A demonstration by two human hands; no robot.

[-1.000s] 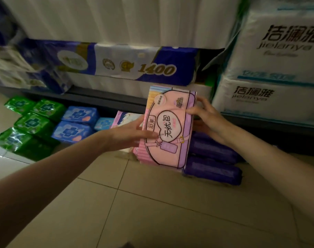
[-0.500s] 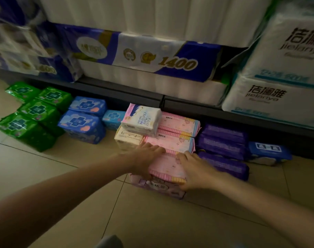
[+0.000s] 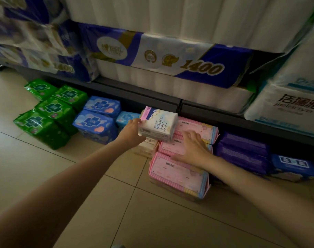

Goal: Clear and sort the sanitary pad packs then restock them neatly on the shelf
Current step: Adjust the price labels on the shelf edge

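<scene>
Sorted pad packs lie on the tiled floor under the bottom shelf: green packs (image 3: 50,111) at the left, blue packs (image 3: 97,122) beside them, pink packs (image 3: 177,174) in the middle, purple packs (image 3: 242,151) to the right. My left hand (image 3: 132,131) grips the left end of a white "Pure Cotton" pack (image 3: 158,124) that sits on a cream pack (image 3: 147,147). My right hand (image 3: 193,147) rests flat, fingers spread, on the middle pink pack.
The dark shelf edge (image 3: 152,95) runs above the packs, loaded with large toilet-roll bundles (image 3: 170,56). White tissue bundles (image 3: 294,104) stand at the right. A blue wipes pack (image 3: 296,165) lies at the far right on the floor.
The pink pack held upright a second ago now lies flat at the front of the pile. My left hand moved up to the white pack; my right hand shifted onto the middle pink pack.
</scene>
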